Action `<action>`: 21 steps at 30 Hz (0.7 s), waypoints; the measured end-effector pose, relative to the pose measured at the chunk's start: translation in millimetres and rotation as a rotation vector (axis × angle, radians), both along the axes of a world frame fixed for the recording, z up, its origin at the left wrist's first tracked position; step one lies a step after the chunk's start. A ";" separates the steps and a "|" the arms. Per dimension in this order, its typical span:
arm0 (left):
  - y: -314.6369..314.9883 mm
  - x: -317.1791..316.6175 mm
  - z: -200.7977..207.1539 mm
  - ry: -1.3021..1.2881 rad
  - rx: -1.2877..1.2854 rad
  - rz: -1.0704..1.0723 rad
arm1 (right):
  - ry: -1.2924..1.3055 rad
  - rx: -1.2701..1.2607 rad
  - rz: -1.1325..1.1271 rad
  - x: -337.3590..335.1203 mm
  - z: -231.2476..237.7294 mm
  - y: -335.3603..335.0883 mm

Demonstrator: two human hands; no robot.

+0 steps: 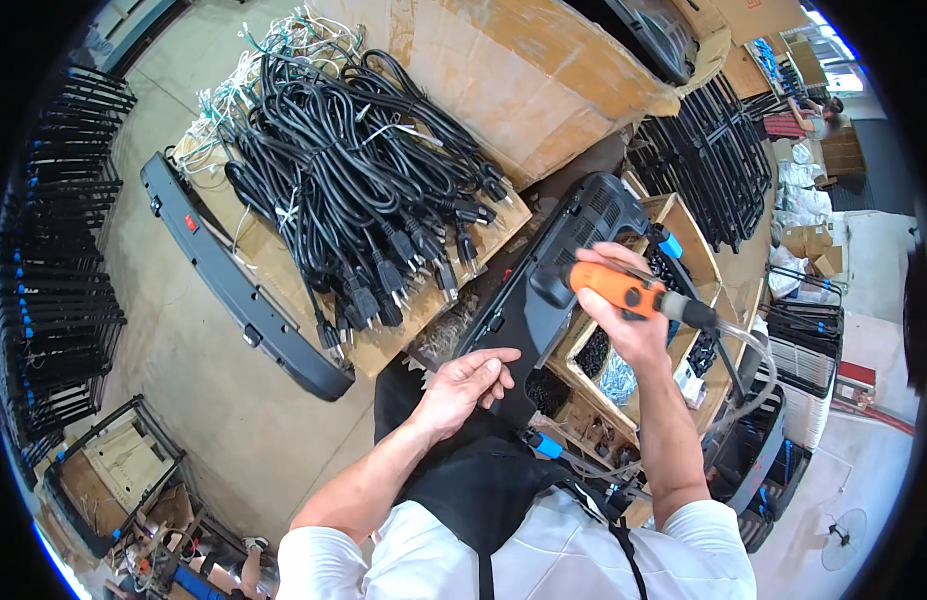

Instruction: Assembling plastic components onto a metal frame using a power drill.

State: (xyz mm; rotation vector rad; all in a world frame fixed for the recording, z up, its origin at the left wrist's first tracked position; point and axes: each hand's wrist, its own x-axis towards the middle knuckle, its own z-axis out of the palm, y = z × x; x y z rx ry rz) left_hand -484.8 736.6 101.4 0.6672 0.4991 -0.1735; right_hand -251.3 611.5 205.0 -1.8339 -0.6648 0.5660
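My right hand (632, 335) is wrapped round an orange power screwdriver (606, 283) with a clear hose (767, 375) at its rear. The tool's front end is over a long black plastic housing (519, 345), which lies slantwise before me. From this view I cannot tell whether the tip touches it. My left hand (466, 392) rests at the near left edge of the housing, its index finger pointing right. The thumb presses against the curled fingers, and whatever they may hold is hidden.
Bundled black power cords (344, 170) lie on cardboard (509, 225) at the far left. Beside them stands a curved black plastic part (249, 295). A divided wooden box (631, 408) with small hardware is at the right. Black frames (709, 165) stack beyond; another person (812, 122) is far right.
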 end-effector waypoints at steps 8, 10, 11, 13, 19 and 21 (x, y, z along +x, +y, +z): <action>-57.2 -15.9 -1.0 -0.018 -0.179 0.045 | 0.140 0.107 -0.123 -90.1 25.5 -102.1; -70.4 -19.5 6.8 0.015 -0.171 0.069 | 0.194 0.144 -0.165 -111.0 27.6 -123.2; -77.8 -22.8 9.4 0.043 -0.175 0.099 | 0.194 0.170 -0.162 -119.0 25.4 -133.6; -91.7 -32.6 5.5 0.058 -0.170 0.140 | 0.187 0.167 -0.157 -134.2 27.7 -149.1; -126.0 -63.4 2.5 0.275 -0.308 0.253 | 0.216 0.223 -0.118 -172.6 11.7 -188.9; -136.4 -69.7 7.0 0.346 -0.272 0.233 | 0.249 0.188 -0.120 -186.3 12.4 -197.6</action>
